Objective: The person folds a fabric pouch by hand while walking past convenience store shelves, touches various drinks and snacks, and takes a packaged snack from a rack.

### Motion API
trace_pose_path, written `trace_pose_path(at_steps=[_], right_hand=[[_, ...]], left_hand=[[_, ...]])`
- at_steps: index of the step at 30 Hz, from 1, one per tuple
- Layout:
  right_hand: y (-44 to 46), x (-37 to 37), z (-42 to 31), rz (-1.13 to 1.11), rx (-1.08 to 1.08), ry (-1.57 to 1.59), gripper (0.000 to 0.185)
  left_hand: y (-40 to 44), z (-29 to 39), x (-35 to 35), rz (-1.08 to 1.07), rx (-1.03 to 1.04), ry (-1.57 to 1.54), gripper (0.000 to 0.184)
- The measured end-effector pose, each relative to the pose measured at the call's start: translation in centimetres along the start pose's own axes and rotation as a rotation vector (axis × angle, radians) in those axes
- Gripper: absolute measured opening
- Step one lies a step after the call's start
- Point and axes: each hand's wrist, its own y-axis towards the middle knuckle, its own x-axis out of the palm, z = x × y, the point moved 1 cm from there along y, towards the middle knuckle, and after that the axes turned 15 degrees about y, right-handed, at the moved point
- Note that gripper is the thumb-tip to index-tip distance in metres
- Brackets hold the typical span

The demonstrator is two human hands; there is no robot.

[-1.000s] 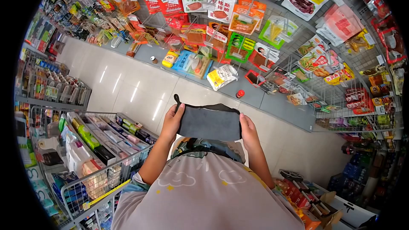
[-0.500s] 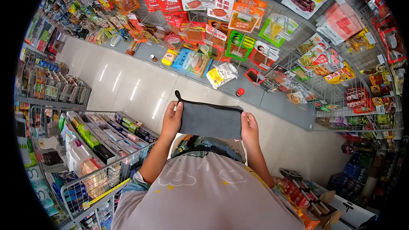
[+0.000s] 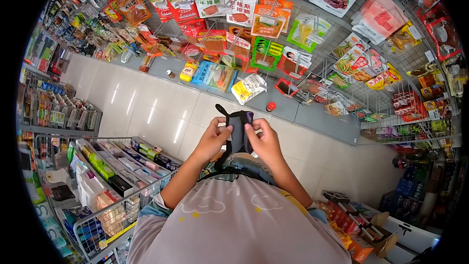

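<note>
A grey cloth pouch (image 3: 237, 134) with black trim and a black loop is held up in front of my waist. It looks folded narrow, and a bit of purple shows at its upper right edge. My left hand (image 3: 213, 136) pinches its left side, thumb in front and fingers behind. On the other side my right hand (image 3: 264, 139) grips the right edge between thumb and fingers. The loop sticks up at the top left, above my left hand. What lies inside or behind the pouch is hidden.
A grey shelf ledge (image 3: 320, 122) ahead carries a red-capped bottle (image 3: 271, 106), a white and yellow bag (image 3: 249, 88) and a blue packet (image 3: 214, 74). Snack packs hang above. A wire basket (image 3: 110, 215) of boxed goods stands left; cartons (image 3: 347, 225) are at the lower right.
The pouch was stretched flat and wide between my hands. Now my hands have come together and it is folded narrow. The view has shifted slightly.
</note>
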Motion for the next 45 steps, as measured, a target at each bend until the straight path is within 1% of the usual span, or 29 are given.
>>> trace_pose_path(at_steps=[1, 3, 4, 5, 7, 11, 13, 14, 16, 17, 19, 20, 21, 23, 24, 25, 27, 28, 29, 31, 32, 34, 35, 37, 39, 41, 42, 43, 45], right_hand=[[0.0, 0.2, 0.0, 0.006, -0.003, 0.000, 0.018], [-0.2, 0.7, 0.1, -0.028, 0.045, 0.038, 0.024], [-0.1, 0.7, 0.6, -0.062, -0.004, 0.058, 0.021], [-0.1, 0.7, 0.9, -0.061, -0.004, 0.059, 0.021], [-0.1, 0.8, 1.3, -0.065, 0.048, 0.143, 0.021], [-0.5, 1.3, 0.5, -0.049, 0.106, 0.160, 0.022], [-0.7, 1.4, 0.3, -0.180, 0.157, 0.137, 0.022], [-0.7, 1.2, 0.3, -0.181, 0.162, 0.139, 0.022], [-0.8, 0.7, 0.1, -0.401, 0.049, 0.076, 0.024], [-1.0, 0.4, 0.1, -0.402, 0.048, 0.074, 0.024], [-1.2, 0.1, 0.2, -0.347, 0.106, 0.189, 0.028], [-1.2, 0.2, -0.3, -0.213, -0.011, 0.135, 0.031], [-1.3, 0.3, -0.1, -0.215, -0.013, 0.133, 0.031], [-1.6, 0.1, 0.6, 0.217, -0.227, -0.110, 0.036], [-1.7, 0.1, 1.1, 0.207, -0.092, 0.042, 0.037], [-1.6, -0.3, 1.2, 0.207, -0.095, 0.041, 0.037], [-1.8, -0.9, 1.3, 0.005, 0.396, 0.354, 0.041], [-2.1, -0.8, 1.1, 0.005, 0.465, 0.406, 0.041], [-2.5, -0.4, 0.7, 0.007, 0.463, 0.408, 0.041], [-3.1, 0.1, 0.2, 0.033, 0.349, 0.360, 0.035], [-3.3, 0.1, 0.7, 0.036, 0.345, 0.363, 0.035], [-3.6, 0.0, 2.2, 0.058, 0.197, 0.225, 0.036], [-3.9, 0.0, 2.2, 0.062, 0.190, 0.229, 0.036], [-4.6, 0.1, 2.2, 0.054, 0.111, 0.082, 0.036], [-5.4, 0.4, 2.4, 0.049, 0.090, 0.089, 0.036], [-6.3, 1.0, 2.5, 0.034, 0.061, 0.091, 0.037], [-6.9, 1.3, 1.9, 0.038, 0.050, 0.099, 0.039], [-7.4, 1.5, 1.9, 0.044, 0.048, 0.106, 0.039], [-8.1, 1.7, 2.0, 0.080, 0.055, 0.128, 0.046]], left_hand=[[0.3, -0.2, 0.3, -0.005, 0.002, 0.003, 0.031], [0.7, -0.7, 0.8, -0.075, 0.105, -0.051, 0.030], [0.8, -0.8, 0.8, -0.087, 0.102, -0.085, 0.027], [0.9, -0.6, 0.9, -0.088, 0.102, -0.084, 0.027], [0.8, -0.1, 1.0, -0.074, 0.091, -0.075, 0.023], [0.1, 0.5, 0.7, -0.060, 0.108, -0.120, 0.024], [-0.5, 1.6, 0.4, -0.096, 0.015, -0.086, 0.026], [-0.6, 1.2, 0.3, -0.094, 0.010, -0.087, 0.026], [-0.5, -0.1, -0.1, -0.064, 0.069, -0.071, 0.028], [-0.4, -0.8, -0.5, -0.064, 0.070, -0.071, 0.028], [-0.3, -2.2, -1.4, -0.072, -0.113, -0.138, 0.027], [-0.5, -2.0, -1.3, -0.071, -0.109, -0.139, 0.027], [-0.8, -1.6, -1.1, -0.038, -0.081, -0.213, 0.025], [-1.5, -1.0, -0.9, -0.007, -0.050, -0.288, 0.024], [-1.9, -0.7, -0.8, -0.034, -0.053, -0.298, 0.025], [-2.1, -0.7, -0.8, -0.061, -0.057, -0.308, 0.026], [-2.6, -2.0, -1.1, -0.094, -0.079, -0.251, 0.028], [-2.7, -2.4, -1.2, -0.125, -0.104, -0.195, 0.030], [-3.1, -2.1, -1.3, -0.127, -0.103, -0.193, 0.030], [-4.1, -1.5, -1.2, -0.155, -0.142, -0.085, 0.033], [-4.1, -2.1, -1.2, -0.158, -0.140, -0.080, 0.033], [-3.9, -4.1, -1.2, -0.094, -0.113, -0.056, 0.032], [-3.9, -4.6, -1.1, -0.097, -0.107, -0.048, 0.032], [-4.0, -5.2, -1.1, -0.086, -0.124, -0.137, 0.036], [-5.0, -3.8, -1.2, -0.087, -0.165, -0.099, 0.036], [-6.1, -2.0, -0.5, -0.051, 0.021, 0.008, 0.035], [-6.4, -1.6, -0.3, 0.004, 0.100, 0.026, 0.029], [-6.6, -1.9, -0.4, 0.001, 0.100, 0.034, 0.029], [-6.8, -2.2, -0.8, -0.063, 0.220, 0.162, 0.020]])
